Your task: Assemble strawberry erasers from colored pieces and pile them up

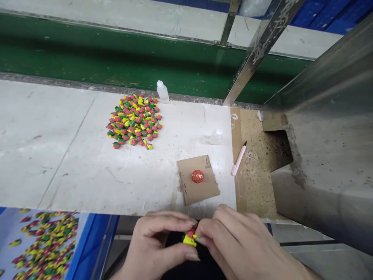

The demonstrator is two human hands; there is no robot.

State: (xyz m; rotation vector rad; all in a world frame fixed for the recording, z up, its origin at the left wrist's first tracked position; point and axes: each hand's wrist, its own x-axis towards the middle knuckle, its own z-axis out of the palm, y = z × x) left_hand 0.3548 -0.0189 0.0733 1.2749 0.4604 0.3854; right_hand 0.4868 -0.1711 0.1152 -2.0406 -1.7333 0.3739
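Beside the white bench (72, 163), your left hand (154, 245) and right hand (230, 237), both curled nearly shut, pinching a yellow-and-red strawberry charm (190, 238)

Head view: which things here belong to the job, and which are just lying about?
Likely part of the job:
the left hand and right hand, pinching a strawberry-shaped piece
the pile of matching pieces

Likely just lying about:
the plastic bottle
the pink knife
the clear lump
the cardboard with a red disc
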